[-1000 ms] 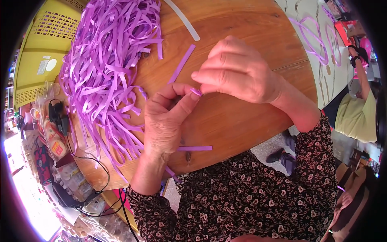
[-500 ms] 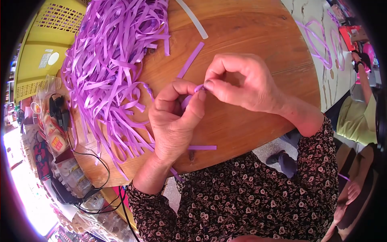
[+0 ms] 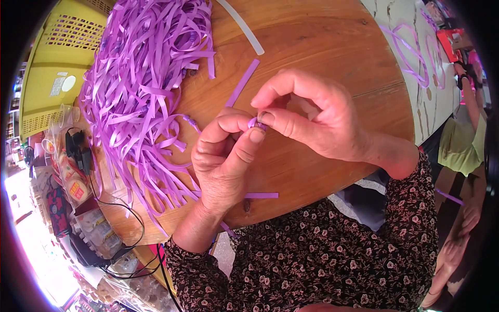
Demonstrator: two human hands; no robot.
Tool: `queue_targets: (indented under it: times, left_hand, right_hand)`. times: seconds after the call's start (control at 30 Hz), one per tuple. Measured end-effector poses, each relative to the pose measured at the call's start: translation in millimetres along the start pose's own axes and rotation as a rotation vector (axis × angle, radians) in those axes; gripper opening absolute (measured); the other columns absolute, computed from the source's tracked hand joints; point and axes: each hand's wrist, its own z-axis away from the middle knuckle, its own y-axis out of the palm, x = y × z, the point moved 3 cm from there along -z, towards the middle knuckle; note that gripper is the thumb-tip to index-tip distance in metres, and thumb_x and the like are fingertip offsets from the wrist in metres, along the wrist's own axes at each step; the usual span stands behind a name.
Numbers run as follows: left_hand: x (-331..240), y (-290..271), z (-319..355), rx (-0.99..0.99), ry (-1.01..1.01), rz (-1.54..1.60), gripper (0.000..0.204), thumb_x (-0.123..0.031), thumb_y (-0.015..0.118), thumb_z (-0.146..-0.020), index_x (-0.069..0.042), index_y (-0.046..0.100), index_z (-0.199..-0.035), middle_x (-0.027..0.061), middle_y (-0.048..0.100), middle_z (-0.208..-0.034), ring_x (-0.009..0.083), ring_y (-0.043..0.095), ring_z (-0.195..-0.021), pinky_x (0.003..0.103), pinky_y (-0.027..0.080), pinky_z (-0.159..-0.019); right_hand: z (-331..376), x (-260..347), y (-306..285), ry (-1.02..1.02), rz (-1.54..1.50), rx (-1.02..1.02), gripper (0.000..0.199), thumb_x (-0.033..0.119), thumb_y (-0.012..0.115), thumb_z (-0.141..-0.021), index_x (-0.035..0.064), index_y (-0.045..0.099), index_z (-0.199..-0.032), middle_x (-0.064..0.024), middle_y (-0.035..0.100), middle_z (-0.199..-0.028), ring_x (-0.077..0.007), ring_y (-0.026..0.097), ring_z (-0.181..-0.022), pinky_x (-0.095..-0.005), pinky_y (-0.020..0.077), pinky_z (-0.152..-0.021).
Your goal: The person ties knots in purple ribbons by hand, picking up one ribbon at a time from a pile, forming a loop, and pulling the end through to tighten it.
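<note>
Over the wooden table, my left hand [image 3: 223,153] pinches a purple ribbon [image 3: 253,123] between thumb and forefinger, where it forms a small knot or loop. My right hand [image 3: 317,117] meets it from the right, its thumb tip against the loop and its forefinger lifted a little off the thumb; its other fingers are curled and partly hidden. Ribbon ends stick out on both sides of my left hand: one strip [image 3: 241,86] beyond it, another [image 3: 261,195] to the right of the wrist. A large heap of purple ribbons [image 3: 140,99] lies left of my hands.
A pale translucent strip [image 3: 241,26] lies on the wooden table [image 3: 322,47]. Behind the heap stands a yellow perforated crate [image 3: 62,78]. Black cables [image 3: 138,210] hang by the left table edge. At right, more ribbon [image 3: 416,60] lies on a white marbled surface; another person's hands [image 3: 470,216] show beyond.
My right forefinger has lifted away from the thumb, and the right hand has turned slightly lower. My left hand keeps its pinch. The whole view has shifted slightly.
</note>
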Motion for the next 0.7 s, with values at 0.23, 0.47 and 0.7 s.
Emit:
queue_targets:
  times: [0.23, 0.47, 0.7]
  left_hand:
    - [-2.4, -4.0, 0.3, -0.077, -0.043, 0.083, 0.011, 0.006, 0.061, -0.085, -0.001, 0.062, -0.094, 0.0017, 0.057, -0.091, 0.0069, 0.051, -0.082, 0.020, 0.041, -0.077]
    - [-4.3, -4.8, 3.1, -0.015, 0.029, -0.051, 0.010, 0.004, 0.063, -0.084, -0.001, 0.063, -0.092, 0.0023, 0.058, -0.088, 0.0077, 0.051, -0.080, 0.020, 0.041, -0.074]
    - [-1.8, -2.5, 3.3, 0.038, 0.017, -0.147, 0.009, 0.003, 0.064, -0.084, -0.001, 0.063, -0.092, 0.0023, 0.057, -0.087, 0.0082, 0.051, -0.079, 0.020, 0.041, -0.072]
  right_hand:
    - [0.3, 3.5, -1.6, -0.171, 0.135, 0.042, 0.014, -0.004, 0.064, -0.081, -0.0007, 0.061, -0.095, -0.0075, 0.063, -0.086, -0.0162, 0.060, -0.080, -0.0259, 0.0474, -0.070]
    - [-2.7, 7.1, -3.4, -0.204, 0.148, 0.093, 0.011, 0.002, 0.070, -0.078, 0.0013, 0.065, -0.087, -0.0068, 0.064, -0.083, -0.0168, 0.061, -0.075, -0.0269, 0.0484, -0.064]
    - [-1.3, 6.0, -9.2, -0.153, 0.140, 0.104, 0.010, -0.002, 0.070, -0.075, 0.0023, 0.065, -0.083, -0.0063, 0.063, -0.079, -0.0175, 0.060, -0.071, -0.0264, 0.0469, -0.060]
